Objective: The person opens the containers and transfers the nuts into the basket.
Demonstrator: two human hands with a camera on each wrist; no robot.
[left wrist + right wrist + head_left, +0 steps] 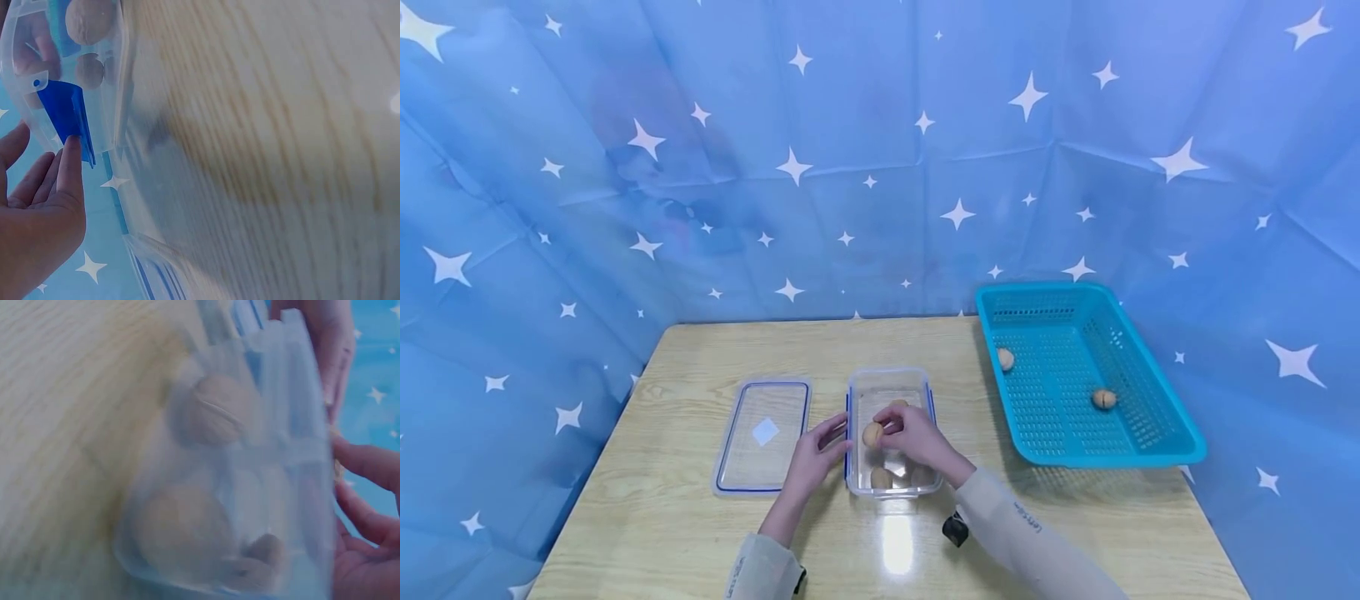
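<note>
Over the clear plastic container (867, 385), my right hand (917, 435) pinches a walnut (872, 434) between thumb and fingers. My left hand (816, 454) is at the container's left side. In the left wrist view, one fairly straight fingertip touches the blue side latch (65, 115), which hangs down. More walnuts lie in the container, such as the walnut (881, 477) near its front wall. Through the wall in the right wrist view, a walnut (219, 409) with a visible seam shows; that view is blurred, and the held walnut is mostly hidden there.
To the left, the container's clear lid (745, 490) with a blue seal lies on the wooden table (647, 500). At the right stands a turquoise basket (1112, 460) holding a walnut (1103, 399) and another walnut (1005, 359) by its left wall. A starry blue curtain (880, 233) hangs behind.
</note>
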